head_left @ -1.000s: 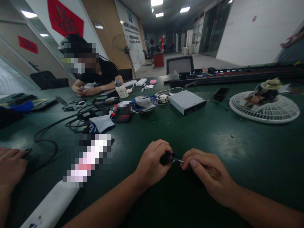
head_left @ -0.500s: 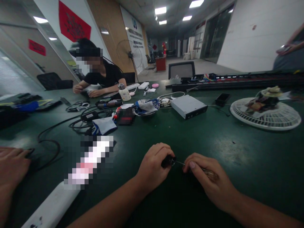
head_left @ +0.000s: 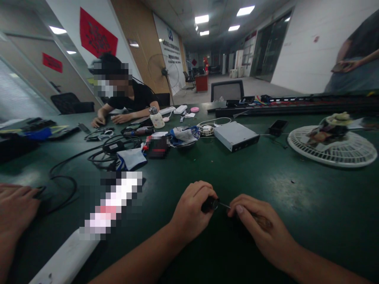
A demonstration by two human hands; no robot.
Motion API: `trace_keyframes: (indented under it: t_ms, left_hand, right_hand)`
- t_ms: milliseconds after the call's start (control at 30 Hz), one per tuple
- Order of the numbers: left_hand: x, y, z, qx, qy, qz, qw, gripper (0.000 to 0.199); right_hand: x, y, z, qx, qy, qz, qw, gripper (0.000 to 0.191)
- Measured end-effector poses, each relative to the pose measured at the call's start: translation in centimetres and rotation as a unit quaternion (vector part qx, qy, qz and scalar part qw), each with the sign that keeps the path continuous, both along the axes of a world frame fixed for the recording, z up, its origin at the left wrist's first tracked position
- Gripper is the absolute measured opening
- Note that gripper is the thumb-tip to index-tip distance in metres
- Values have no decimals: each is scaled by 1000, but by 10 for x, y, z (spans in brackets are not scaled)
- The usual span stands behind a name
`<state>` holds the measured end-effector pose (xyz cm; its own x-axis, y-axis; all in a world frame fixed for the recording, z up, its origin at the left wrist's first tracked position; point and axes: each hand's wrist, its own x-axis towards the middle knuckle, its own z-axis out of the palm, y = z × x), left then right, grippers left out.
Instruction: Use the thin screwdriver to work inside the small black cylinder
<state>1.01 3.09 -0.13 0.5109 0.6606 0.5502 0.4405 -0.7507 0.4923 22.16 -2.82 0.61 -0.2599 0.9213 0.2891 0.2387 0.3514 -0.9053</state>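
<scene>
My left hand [head_left: 193,209] is closed around a small dark round part [head_left: 212,203], most of it hidden by the fingers. My right hand [head_left: 263,225] grips a screwdriver [head_left: 263,223] with an amber-brown handle. Its thin metal shaft points left at the dark part, and the tip reaches the part's near end; whether it sits inside cannot be made out. Both hands are low over the dark green table [head_left: 242,177].
Another person's hand [head_left: 18,203] rests at the left edge beside a white device [head_left: 68,256]. Farther back lie a cloth glove [head_left: 132,157], black cables [head_left: 114,148], a grey disc drive [head_left: 236,135] and a white fan grille [head_left: 331,152]. A person [head_left: 139,96] sits opposite.
My hands keep nearly the same pose, the shaft still at the dark part. The view has shifted slightly. Across the table, the seated person's hands have moved; the standing person shows more at right.
</scene>
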Motion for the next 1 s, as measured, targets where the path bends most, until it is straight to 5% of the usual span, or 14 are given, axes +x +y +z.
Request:
trace_keyframes:
  t_ms: [133, 433, 700, 867, 1000]
  left_hand:
    - [0, 0, -2, 10, -7, -10, 1000, 31]
    - [0, 1, -4, 22, 23, -4, 999, 22]
    - [-2, 0, -1, 2, 24, 22, 999, 38]
    - [0, 1, -1, -32, 35, 52, 997, 41]
    - [0, 1, -1, -39, 38, 57, 997, 40]
  right_hand:
    - [1, -1, 2, 13, 13, 39, 999, 30]
    - [1, 0, -1, 3, -20, -9, 1000, 32]
    - [5, -1, -5, 13, 14, -164, 986, 26]
    - [1, 6, -10, 29, -98, -113, 988, 7]
    - [-1, 10, -13, 47, -208, -73, 974, 20]
